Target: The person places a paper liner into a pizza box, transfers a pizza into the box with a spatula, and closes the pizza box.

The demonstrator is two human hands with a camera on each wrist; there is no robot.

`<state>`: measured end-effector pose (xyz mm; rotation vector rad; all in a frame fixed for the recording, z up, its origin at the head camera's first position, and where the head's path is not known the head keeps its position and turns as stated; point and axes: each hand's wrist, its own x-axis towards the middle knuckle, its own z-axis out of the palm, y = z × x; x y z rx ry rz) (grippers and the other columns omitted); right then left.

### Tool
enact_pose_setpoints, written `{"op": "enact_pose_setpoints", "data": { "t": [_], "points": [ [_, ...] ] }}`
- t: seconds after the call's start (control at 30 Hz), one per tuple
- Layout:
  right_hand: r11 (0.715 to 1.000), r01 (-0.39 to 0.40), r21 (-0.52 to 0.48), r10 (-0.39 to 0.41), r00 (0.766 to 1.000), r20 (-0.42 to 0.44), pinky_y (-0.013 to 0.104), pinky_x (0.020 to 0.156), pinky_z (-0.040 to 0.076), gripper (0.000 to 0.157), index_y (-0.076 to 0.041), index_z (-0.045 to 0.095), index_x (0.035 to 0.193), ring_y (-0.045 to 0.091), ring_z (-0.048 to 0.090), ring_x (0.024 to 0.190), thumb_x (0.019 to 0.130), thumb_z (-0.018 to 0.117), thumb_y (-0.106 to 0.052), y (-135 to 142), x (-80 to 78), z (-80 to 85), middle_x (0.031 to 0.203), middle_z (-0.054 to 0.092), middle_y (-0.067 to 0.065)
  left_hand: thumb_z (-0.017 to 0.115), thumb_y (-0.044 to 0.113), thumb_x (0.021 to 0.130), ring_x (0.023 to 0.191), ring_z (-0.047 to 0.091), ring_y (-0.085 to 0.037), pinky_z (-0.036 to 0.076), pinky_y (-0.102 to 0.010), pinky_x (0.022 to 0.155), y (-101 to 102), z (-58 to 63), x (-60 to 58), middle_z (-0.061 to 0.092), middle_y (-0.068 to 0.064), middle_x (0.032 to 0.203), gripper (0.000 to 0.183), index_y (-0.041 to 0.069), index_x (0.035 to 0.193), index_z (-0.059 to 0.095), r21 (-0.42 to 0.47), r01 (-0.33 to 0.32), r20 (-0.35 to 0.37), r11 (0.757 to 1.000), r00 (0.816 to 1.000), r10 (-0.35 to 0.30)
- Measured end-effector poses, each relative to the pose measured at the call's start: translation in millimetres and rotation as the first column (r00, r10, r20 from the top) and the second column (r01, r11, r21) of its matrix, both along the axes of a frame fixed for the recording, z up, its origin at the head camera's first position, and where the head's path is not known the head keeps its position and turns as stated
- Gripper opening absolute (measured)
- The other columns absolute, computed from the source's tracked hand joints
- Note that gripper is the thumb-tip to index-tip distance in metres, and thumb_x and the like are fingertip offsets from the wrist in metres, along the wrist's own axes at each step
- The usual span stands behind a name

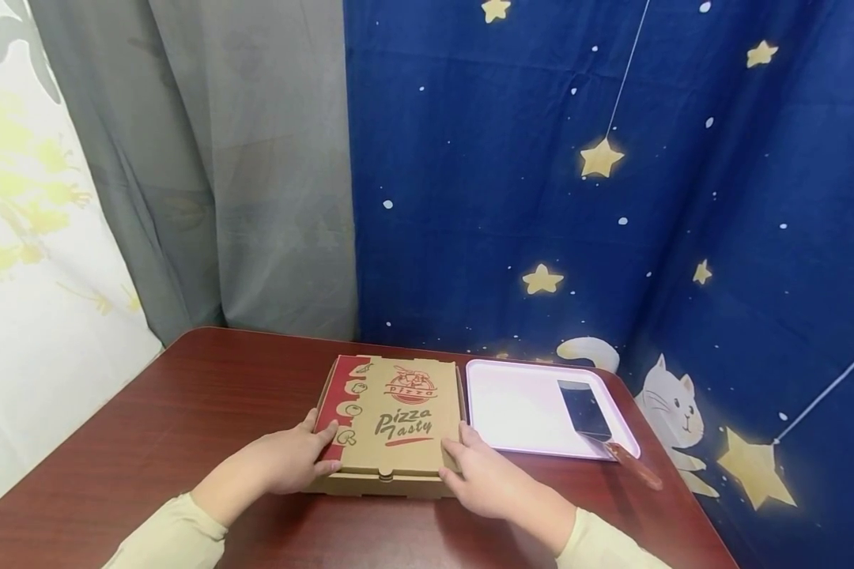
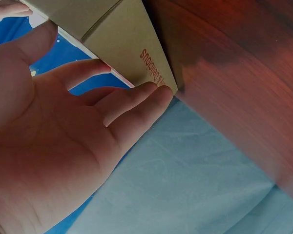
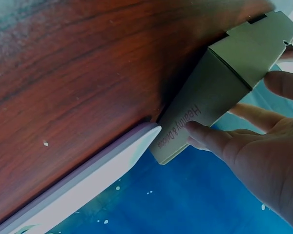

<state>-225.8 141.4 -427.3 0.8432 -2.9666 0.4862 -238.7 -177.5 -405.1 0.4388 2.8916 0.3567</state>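
Observation:
A closed pizza box (image 1: pixel 413 427), brown with a red strip down the left of its lid, lies before me on the table. My left hand (image 1: pixel 292 458) holds its left side near the front corner, some fingers on the lid's edge. In the left wrist view, fingertips of the left hand (image 2: pixel 63 122) touch the printed side wall. The right hand (image 1: pixel 487 474) holds the opposite side near the front corner. In the right wrist view, a finger of the right hand (image 3: pixel 263 151) rests against the box's side wall (image 3: pixel 200 107). The lid hides what is inside.
Right beside the box lies a white tray (image 1: pixel 519 411) with a pinkish rim. A pizza server (image 1: pixel 587 411) with a wooden handle rests on it, its handle extending past the near rim. The dark red table (image 1: pixel 149 458) backs onto grey and blue curtains (image 1: pixel 470 197).

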Motion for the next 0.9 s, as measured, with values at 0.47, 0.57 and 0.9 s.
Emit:
{"op": "enact_pose_setpoints", "data": {
  "t": [0.47, 0.57, 0.9],
  "points": [
    [0.999, 0.031, -0.041, -0.029, 0.999, 0.044, 0.059, 0.124, 0.04, 0.054, 0.013, 0.059, 0.142, 0.053, 0.046, 0.149, 0.103, 0.066, -0.025, -0.6, -8.0, 3.7, 0.157, 0.037, 0.047, 0.074, 0.04, 0.098, 0.138, 0.055, -0.057, 0.05, -0.07, 0.107, 9.9, 4.7, -8.7, 0.033, -0.045, 0.161, 0.075, -0.002, 0.155, 0.051, -0.012, -0.008, 0.007, 1.0, 1.0, 0.008],
    [0.997, 0.049, -0.056, -0.045, 0.997, 0.067, 0.06, 0.125, 0.037, 0.055, 0.013, 0.058, 0.143, 0.055, 0.043, 0.15, 0.104, 0.065, -0.025, -1.0, -13.0, 0.9, 0.158, 0.034, 0.048, 0.074, 0.039, 0.098, 0.139, 0.054, -0.056, 0.049, -0.07, 0.11, 12.1, 4.6, -12.0, 0.033, -0.045, 0.161, 0.074, -0.002, 0.155, 0.05, -0.015, -0.016, 0.012, 1.0, 1.0, 0.016],
    [0.994, 0.08, -0.077, -0.075, 0.995, 0.07, 0.058, 0.124, 0.04, 0.054, 0.013, 0.058, 0.143, 0.051, 0.047, 0.148, 0.103, 0.065, -0.024, -3.6, -22.9, -0.2, 0.159, 0.035, 0.045, 0.073, 0.039, 0.099, 0.143, 0.051, -0.056, 0.047, -0.068, 0.114, 12.3, 3.7, -24.1, 0.033, -0.044, 0.162, 0.074, -0.002, 0.156, 0.049, -0.016, -0.015, 0.02, 1.0, 1.0, 0.015]
  ]
}}
